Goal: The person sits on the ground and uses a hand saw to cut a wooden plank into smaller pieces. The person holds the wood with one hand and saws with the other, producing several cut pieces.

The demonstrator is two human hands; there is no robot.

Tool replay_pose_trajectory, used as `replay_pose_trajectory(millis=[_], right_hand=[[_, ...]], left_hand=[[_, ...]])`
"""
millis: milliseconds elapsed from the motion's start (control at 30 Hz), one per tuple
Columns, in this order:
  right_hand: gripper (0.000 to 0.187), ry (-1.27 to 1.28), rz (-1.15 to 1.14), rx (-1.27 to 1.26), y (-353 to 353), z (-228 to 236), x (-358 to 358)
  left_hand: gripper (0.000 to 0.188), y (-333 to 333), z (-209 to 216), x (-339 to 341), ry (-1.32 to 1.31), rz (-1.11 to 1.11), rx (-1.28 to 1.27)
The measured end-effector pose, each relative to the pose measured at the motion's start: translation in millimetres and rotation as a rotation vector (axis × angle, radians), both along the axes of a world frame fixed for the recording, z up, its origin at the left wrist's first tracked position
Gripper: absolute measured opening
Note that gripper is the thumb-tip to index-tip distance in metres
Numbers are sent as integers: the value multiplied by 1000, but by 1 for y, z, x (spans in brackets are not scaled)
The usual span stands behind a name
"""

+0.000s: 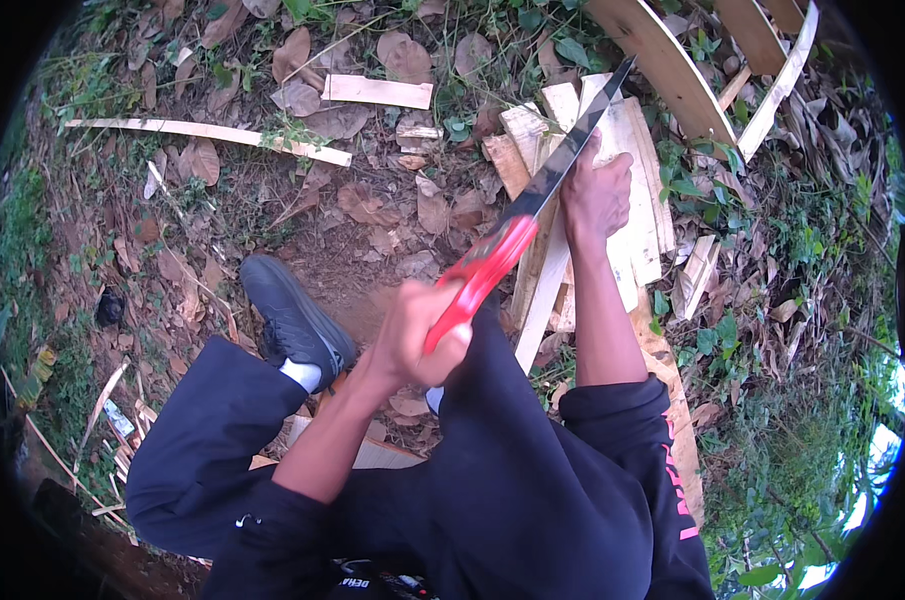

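Observation:
My left hand is wrapped round the red handle of a hand saw. Its dark saw blade points up and to the right, over a stack of pale wooden boards. Beside the blade, my right hand grips and presses a pale board on the stack, its fingers curled and partly hidden by the blade. The blade's tip reaches past the right hand's fingers. Whether the teeth touch the wood cannot be made out.
Long curved planks stand at the upper right. A thin wooden strip and a short board lie on leaf-covered soil. My shoe is planted left of the saw. A small wood offcut rests right of the stack.

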State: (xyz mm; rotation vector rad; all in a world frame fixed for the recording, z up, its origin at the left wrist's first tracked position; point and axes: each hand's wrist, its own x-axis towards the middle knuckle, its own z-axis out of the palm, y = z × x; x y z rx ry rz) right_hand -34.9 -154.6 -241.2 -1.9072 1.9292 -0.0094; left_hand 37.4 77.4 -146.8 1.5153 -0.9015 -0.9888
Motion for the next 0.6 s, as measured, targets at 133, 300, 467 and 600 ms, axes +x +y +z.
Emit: replay_pose_trajectory(millis=[133,300,467,600], right_hand=[[77,18,-5,-4,-3,-1,-1],[77,-9,-1,8,-2,0,2],[76,0,-16,-17,-3,-1,-2],[75,3,1,7,-1,2,1]], left_hand=[[19,21,11,-7,19,-4,0],[17,-14,-4,5,28,8,63],[24,26,5,-13,-4,48,-8],[19,-13,-6,5,2,-7,39]])
